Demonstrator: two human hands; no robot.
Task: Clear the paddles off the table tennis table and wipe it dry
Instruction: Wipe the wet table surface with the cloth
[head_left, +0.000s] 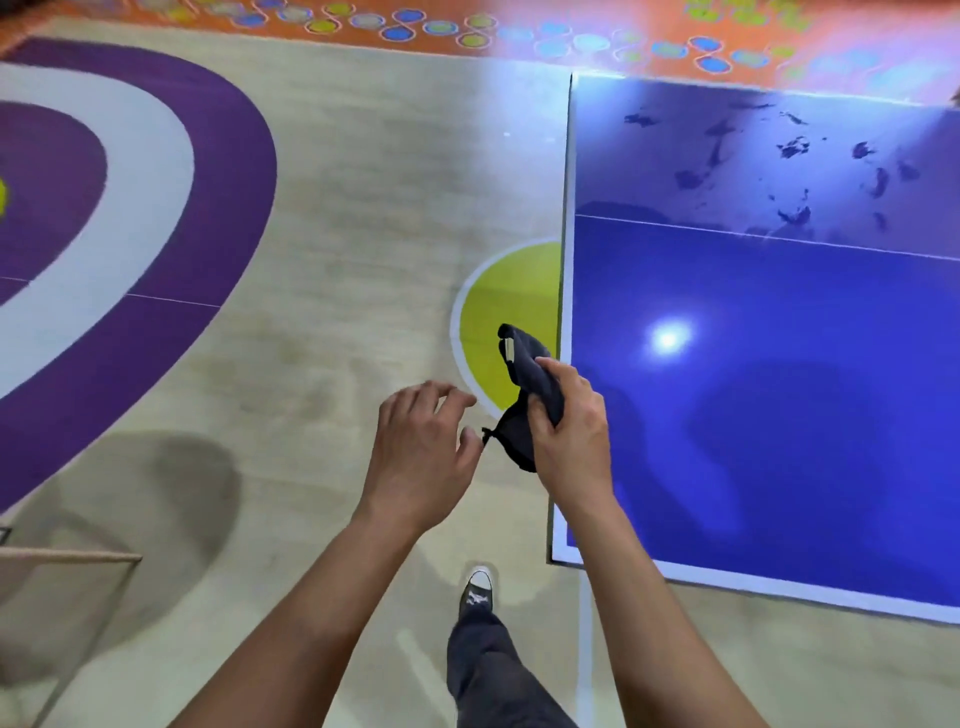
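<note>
The blue table tennis table (779, 415) fills the right side, its near left corner by my right forearm. Dark wet patches (789, 156) are scattered over its far half, beyond the white centre line. My right hand (569, 421) grips a dark crumpled cloth (530, 374) in the air just left of the table's edge. My left hand (423, 441) hovers beside it with fingers spread and loosely bent, its thumb almost touching the cloth's lower end. No paddle is in view.
Wooden floor with purple and white curved bands (156, 208) lies to the left, a yellow circle (514, 322) under the cloth. A pale frame of some furniture (67, 561) sits at lower left. My foot (477, 587) stands by the table corner.
</note>
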